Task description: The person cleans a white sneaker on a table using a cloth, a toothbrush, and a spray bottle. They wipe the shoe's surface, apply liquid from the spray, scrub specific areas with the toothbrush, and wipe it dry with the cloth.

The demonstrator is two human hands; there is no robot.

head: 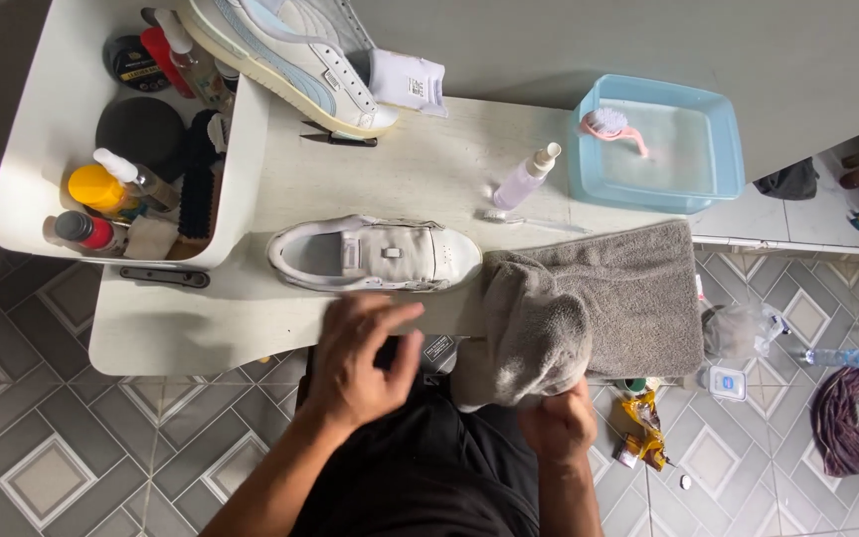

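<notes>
On a pale table (251,318), two white sneakers are seen; one sneaker (375,255) lies beside the released left hand (360,363), while a grey towel (589,298) is gripped by the right hand (557,426).

Pale tabletop (251,308), carrying white sneaker (375,255) at centre. Right of sneaker: grey towel (628,298). Beyond sneaker: spray bottle (526,177), toothbrush (529,221), blue basin (658,144). Left of sneaker: white tray (42,149).
</notes>
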